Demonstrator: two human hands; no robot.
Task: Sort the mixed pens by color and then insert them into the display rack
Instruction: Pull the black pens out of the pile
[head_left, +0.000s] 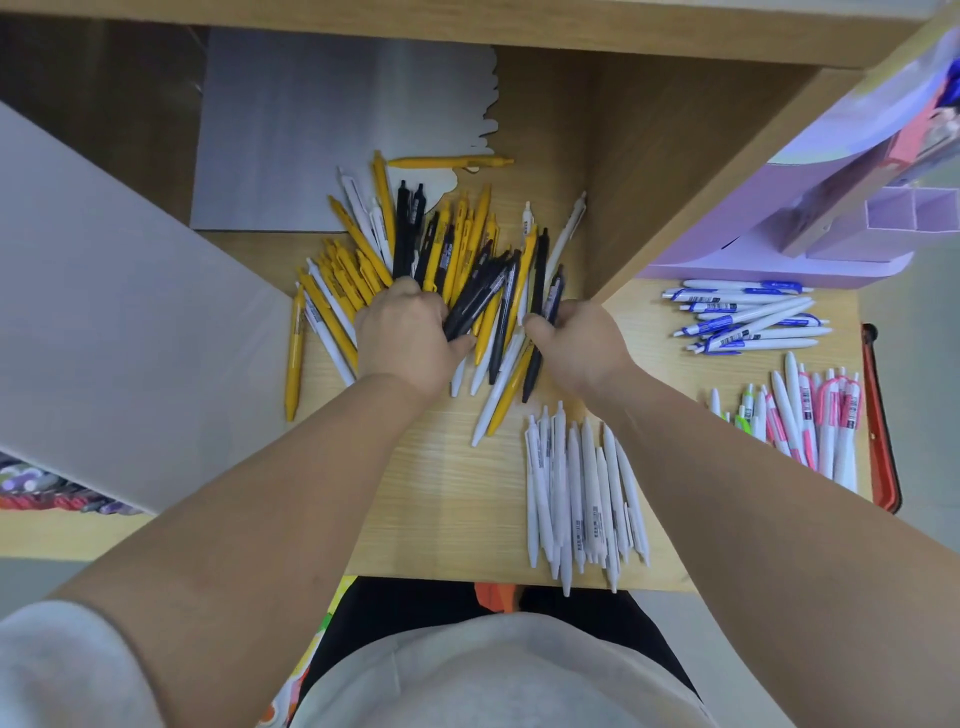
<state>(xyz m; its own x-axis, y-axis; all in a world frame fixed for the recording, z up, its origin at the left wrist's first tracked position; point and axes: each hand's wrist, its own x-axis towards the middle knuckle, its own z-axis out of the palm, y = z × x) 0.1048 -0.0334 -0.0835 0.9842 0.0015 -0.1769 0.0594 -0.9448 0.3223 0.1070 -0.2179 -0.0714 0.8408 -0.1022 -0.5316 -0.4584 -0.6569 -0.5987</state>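
Yellow, black and white pens lie mixed in one heap (457, 249) on the worktop (441, 493), under and just beyond my fingers. My left hand (408, 332) has its fingers curled round a bundle of black pens (478, 301). My right hand (576, 343) is curled likewise, pinching a few dark barrels at the heap's right edge.

Sorting is judged partly done. An all-white group (582, 493) lies nearer me than my right fingers, a blue-and-white group (748, 317) lies to their right, and a pink and green group (810, 421) lies right and nearer. Still outstanding is splitting the heap by colour.

The purple display rack (883, 223) stands beyond and right of my right fingers. The compartments I can see hold no pens, so I judge insertion not begun.

Barcode stickers (595, 525) show on many barrels, but the print is too small to read.
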